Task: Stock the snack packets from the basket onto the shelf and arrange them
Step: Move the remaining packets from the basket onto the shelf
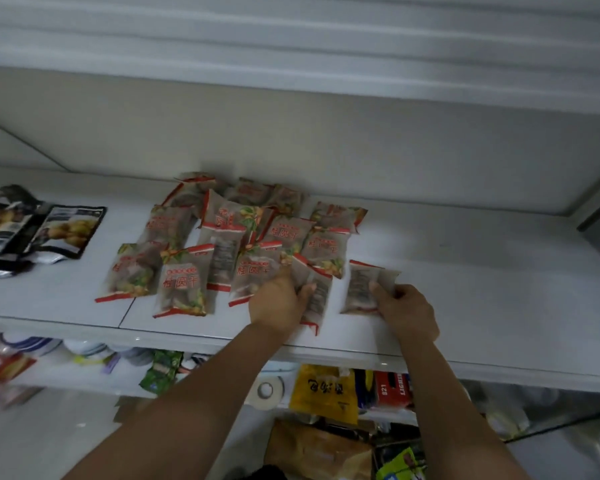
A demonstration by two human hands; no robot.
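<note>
Several clear snack packets with red trim and red lettering [236, 237] lie flat in loose overlapping rows on the white shelf [482, 278]. My left hand [278, 303] grips one packet [317, 296] at the front of the group, its back label up. My right hand [407, 311] holds another packet [362, 289], also back side up, set apart to the right of the group near the shelf's front edge. No basket is in view.
Black snack pouches [39, 230] lie at the shelf's left end. The right part of the shelf is bare white surface. Below the shelf sit bowls [84, 348], a green packet [160, 372], a tape roll [267, 389], a yellow bag [323, 393] and a red box [394, 389].
</note>
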